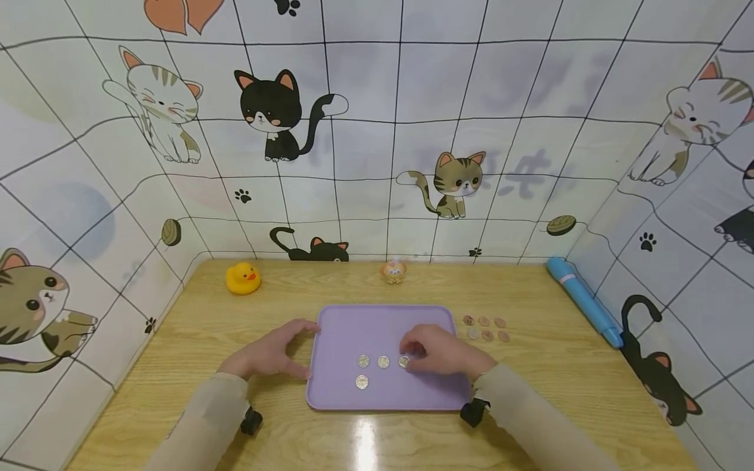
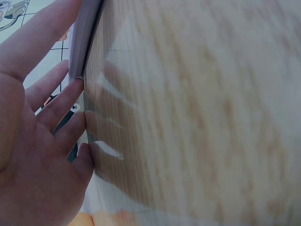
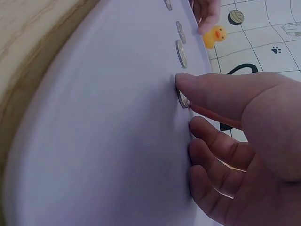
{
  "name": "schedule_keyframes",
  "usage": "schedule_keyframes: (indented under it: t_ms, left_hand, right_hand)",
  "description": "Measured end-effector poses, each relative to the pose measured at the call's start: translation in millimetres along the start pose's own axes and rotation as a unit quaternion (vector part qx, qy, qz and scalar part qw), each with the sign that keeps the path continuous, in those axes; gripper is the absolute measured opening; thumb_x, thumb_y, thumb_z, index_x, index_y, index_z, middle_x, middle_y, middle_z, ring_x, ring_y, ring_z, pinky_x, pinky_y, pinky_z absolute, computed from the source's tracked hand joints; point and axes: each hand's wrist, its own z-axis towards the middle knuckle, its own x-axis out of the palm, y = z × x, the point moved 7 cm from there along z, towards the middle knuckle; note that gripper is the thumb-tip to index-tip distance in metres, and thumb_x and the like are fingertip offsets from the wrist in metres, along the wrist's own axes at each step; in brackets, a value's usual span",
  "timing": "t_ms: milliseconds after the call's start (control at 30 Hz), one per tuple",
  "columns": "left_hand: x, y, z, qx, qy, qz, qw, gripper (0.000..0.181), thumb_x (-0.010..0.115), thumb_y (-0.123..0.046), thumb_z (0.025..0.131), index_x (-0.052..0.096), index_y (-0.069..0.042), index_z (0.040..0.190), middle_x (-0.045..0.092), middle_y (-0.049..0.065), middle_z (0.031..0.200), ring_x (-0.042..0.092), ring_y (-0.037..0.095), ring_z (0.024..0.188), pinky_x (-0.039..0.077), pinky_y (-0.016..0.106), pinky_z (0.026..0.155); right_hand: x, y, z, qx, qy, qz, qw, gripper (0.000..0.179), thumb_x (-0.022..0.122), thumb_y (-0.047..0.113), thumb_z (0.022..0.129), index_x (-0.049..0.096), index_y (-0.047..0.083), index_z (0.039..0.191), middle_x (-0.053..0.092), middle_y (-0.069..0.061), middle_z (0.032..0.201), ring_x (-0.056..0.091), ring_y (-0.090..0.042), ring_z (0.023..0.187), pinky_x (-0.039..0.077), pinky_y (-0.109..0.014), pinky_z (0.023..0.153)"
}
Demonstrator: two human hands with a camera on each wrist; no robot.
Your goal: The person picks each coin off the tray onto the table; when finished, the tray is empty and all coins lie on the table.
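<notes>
A purple tray (image 1: 389, 399) lies on the table with several silver coins on its middle. Three form a row: the left coin (image 1: 363, 361), the middle coin (image 1: 383, 362), and the right coin (image 1: 404, 361). Another coin (image 1: 362, 382) lies in front of the left one. My right hand (image 1: 444, 352) pinches the right coin (image 3: 183, 100) between thumb and index finger, low over the tray; its other fingers are curled at the tray surface. My left hand (image 1: 273, 350) is beside the tray's left edge, fingers spread, fingertips touching the rim (image 2: 81, 61).
Several coins, mostly copper-coloured (image 1: 487, 335), lie in two rows right of the tray. A yellow rubber duck (image 1: 243, 279) and a small figurine (image 1: 393, 271) stand at the back. A blue tube-like object (image 1: 584, 302) lies along the right wall.
</notes>
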Motion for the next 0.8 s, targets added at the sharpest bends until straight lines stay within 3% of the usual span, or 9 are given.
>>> schedule_keyframes:
  t_ms: [233,800]
  left_hand:
    - [-0.2,0.0,-0.2,0.006,-0.001,0.003,1.0,0.09,0.096,-0.033,0.075,0.05,-0.021,0.152,0.04,0.009,0.165,0.028,0.04,0.155,0.017,0.067,0.126]
    - [0.7,0.8,0.5,0.013,0.003,-0.001,0.9999,0.091,0.096,-0.033,0.075,0.049,-0.019,0.153,0.038,0.011,0.166,0.027,0.041,0.156,0.017,0.068,0.126]
  right_hand:
    - [1.9,3.6,3.6,0.01,0.016,-0.004,0.9998,0.014,0.082,0.011,0.088,0.073,0.016,0.098,0.067,0.005,0.092,0.061,-0.013,0.087,0.052,-0.026,0.078]
    - [1.9,8.4,6.2,0.023,0.046,-0.024,0.9984,0.012,0.078,0.01,0.091,0.068,0.014,0.096,0.062,0.003,0.09,0.055,-0.011,0.085,0.048,-0.028,0.079]
